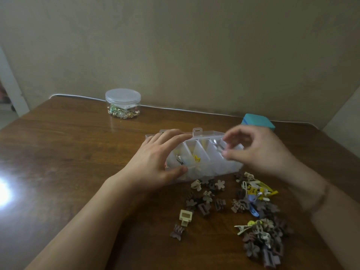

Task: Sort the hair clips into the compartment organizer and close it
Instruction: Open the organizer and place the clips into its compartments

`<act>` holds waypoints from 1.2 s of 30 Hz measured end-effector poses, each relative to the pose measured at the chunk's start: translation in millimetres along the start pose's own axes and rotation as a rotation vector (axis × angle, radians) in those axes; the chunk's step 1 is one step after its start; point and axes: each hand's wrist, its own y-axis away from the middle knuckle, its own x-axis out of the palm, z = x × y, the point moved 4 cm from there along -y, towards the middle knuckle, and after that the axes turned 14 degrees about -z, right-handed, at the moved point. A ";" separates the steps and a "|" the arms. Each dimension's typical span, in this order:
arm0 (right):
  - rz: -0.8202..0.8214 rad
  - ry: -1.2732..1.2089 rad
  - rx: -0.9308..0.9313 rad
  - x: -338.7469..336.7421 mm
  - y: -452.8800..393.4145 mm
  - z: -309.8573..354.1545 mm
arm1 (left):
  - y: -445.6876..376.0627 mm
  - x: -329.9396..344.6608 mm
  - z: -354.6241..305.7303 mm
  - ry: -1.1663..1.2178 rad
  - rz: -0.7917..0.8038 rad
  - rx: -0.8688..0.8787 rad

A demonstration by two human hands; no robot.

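Nearest the camera, at 5 o'clock on the table [64, 145], a dense pile of hair clips [262, 239] in brown, cream and yellow is being shown lying loose. Just beyond it, at 4 o'clock, a second cluster [251, 193] with yellow, cream and blue pieces is being shown beside the right forearm. Toward the centre, a cream square clip [185, 216] and a small brown claw clip [176, 231] are being seen apart from the rest, with a scatter of brown and cream flower clips [209, 193] lying between them and the box.

The clear compartment organizer [198, 152] is being held at the centre of the table, its lid open. A yellow clip [196, 158] is being seen in one middle compartment, and a dark metal clip [179, 160] in the compartment to its left.

The organizer's left end is being steadied by the left hand [155, 162]; its grip is being kept spread, fingers over the far rim and thumb against the near wall. The right hand [259, 151] is being held over the right compartments; its grip is being pressed together on a small silvery clip [219, 146] pinched between thumb and fingertips. Motion blur is making the clip's shape unclear.

Farther away, at 1 o'clock, a teal box [259, 121] is being partly hidden behind the right hand. At 11 o'clock, near the table's far edge, a lidded clear round jar [123, 103] with small coloured items is being seen.
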 end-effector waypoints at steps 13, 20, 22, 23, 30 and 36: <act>0.030 0.176 -0.072 3.6 -8.2 -11.8 | -0.4 -0.2 -0.8 0.000 0.005 -0.009; 0.402 0.661 -0.025 -19.0 43.5 -49.4 | 0.4 1.0 -0.5 0.008 -0.008 -0.011; 0.457 0.759 -0.016 -16.3 57.3 -52.8 | 0.9 1.5 0.3 0.009 -0.010 -0.011; 0.434 0.783 -0.026 -15.1 60.6 -53.5 | 0.9 1.6 0.5 0.011 -0.012 -0.009; 0.359 0.780 -0.046 -3.7 61.8 -57.8 | 0.4 1.6 -1.5 0.020 0.001 -0.014; 0.351 0.671 -0.103 4.5 54.9 -53.9 | 0.2 2.3 -1.6 0.022 0.017 -0.028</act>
